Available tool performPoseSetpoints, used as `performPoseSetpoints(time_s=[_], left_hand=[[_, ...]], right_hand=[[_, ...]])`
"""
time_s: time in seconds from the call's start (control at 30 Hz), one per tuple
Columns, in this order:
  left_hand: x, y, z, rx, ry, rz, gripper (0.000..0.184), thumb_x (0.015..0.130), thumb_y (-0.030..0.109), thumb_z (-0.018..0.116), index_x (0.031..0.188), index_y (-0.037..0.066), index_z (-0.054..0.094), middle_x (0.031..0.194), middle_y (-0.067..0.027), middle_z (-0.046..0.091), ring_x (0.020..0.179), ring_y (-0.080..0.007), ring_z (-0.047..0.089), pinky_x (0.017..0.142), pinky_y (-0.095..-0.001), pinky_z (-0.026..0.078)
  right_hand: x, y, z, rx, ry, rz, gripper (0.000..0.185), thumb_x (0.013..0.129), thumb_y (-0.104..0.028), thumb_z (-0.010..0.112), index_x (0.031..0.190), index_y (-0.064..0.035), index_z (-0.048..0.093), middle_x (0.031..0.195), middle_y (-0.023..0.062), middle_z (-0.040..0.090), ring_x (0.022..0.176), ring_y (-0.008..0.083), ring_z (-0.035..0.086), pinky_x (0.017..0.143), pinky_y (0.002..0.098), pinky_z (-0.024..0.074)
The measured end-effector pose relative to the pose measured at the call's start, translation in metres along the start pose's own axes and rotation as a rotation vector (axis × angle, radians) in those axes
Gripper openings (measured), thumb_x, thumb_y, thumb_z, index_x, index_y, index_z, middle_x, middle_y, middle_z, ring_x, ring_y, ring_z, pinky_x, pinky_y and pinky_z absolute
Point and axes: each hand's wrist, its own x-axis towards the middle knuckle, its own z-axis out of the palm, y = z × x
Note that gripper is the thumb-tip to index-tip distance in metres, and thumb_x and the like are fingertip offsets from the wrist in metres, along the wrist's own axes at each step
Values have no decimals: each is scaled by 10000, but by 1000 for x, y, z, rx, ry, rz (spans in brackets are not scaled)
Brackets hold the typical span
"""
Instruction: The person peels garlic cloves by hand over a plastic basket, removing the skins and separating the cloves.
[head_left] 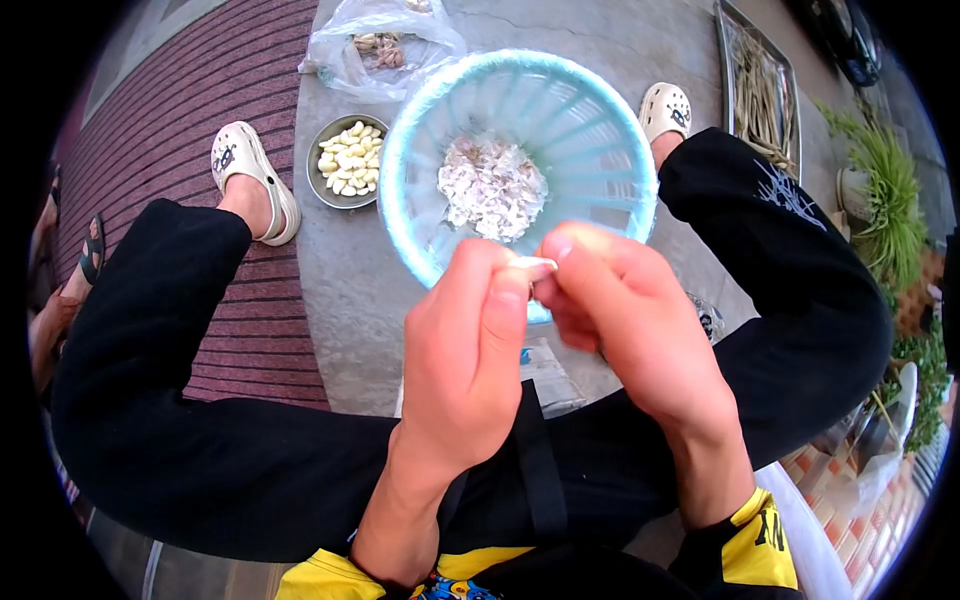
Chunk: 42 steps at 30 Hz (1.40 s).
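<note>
My left hand (465, 340) is closed, its thumb and index finger pinching a small whitish garlic clove (533, 265). Against the clove's other end press the fingertips of my right hand (620, 310), also in a pinch. Both hands are above the near rim of a light blue plastic basket (645, 190). Inside the basket lies a pile of papery garlic skins (492, 188). To the left of it, a round metal bowl (314, 180) holds peeled cloves (352, 160).
A clear plastic bag (335, 50) with unpeeled garlic lies at the top left. A metal tray (727, 80) of dry stalks stands at the top right, near potted green plants (890, 210). Another person's sandalled foot (88, 260) shows at the far left.
</note>
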Motion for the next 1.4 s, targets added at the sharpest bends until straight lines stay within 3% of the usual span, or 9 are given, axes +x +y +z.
performPoseSetpoints(time_s=[0.07,0.27,0.4,0.47,1.0,1.23,1.3,1.33,1.4], left_hand=[[2,1,-1,-111,-1,-118,261,1016,227,407,961,13,546,785,-19,500,627,-73,453,546,-219,349],[12,2,-12,-15,-21,-102,272,1000,205,419,890,0,560,718,-13,514,599,-64,442,530,-226,339],[13,16,-20,68,-50,-164,162,945,83,499,830,-12,561,664,-87,531,560,-164,481,530,-306,385],[14,15,-23,160,-117,-64,152,935,74,512,810,-7,542,655,-98,505,552,-191,475,522,-324,379],[7,14,-22,-128,-170,-131,143,971,97,490,937,-14,572,750,-83,568,628,-150,512,579,-298,418],[9,10,-23,-558,-96,-378,173,961,114,552,1065,-8,618,843,-12,602,661,-49,493,568,-204,393],[8,9,-22,-626,-79,-419,170,956,107,566,1067,-11,618,849,-20,604,658,-45,489,564,-193,385],[8,8,-23,-618,-112,-409,201,959,127,565,1091,-23,596,876,-37,604,675,-53,498,555,-196,377],[8,7,-23,-611,-147,-398,237,963,146,565,1115,-35,575,904,-53,603,692,-60,506,546,-199,369]], right_hand=[[2,0,8,-746,268,-414,169,981,-112,464,910,-15,583,746,38,584,662,158,513,642,284,447],[10,-2,7,-978,149,-686,79,871,-54,521,831,10,546,722,196,593,677,385,590,612,423,468],[7,-2,10,-1107,181,-738,71,848,-57,545,820,8,553,699,199,584,665,394,587,599,435,463],[2,-2,8,-1145,189,-656,59,832,-10,534,798,28,564,631,99,546,501,195,488,507,302,408],[-5,-3,4,-46,-6,2,229,922,-144,483,789,-5,608,626,-39,492,528,46,382,490,227,315],[-2,2,20,-906,283,-496,71,828,-67,575,775,-21,590,643,91,552,541,174,548,503,310,419],[6,11,14,-1152,318,-932,85,815,-7,520,739,0,557,603,43,506,489,105,457,476,258,353],[3,8,17,-1179,349,-868,43,781,-30,594,753,-14,566,647,135,550,577,317,569,528,362,451],[4,8,15,-1139,435,-837,44,785,-34,591,757,-13,565,651,137,553,580,315,573,527,364,450]])
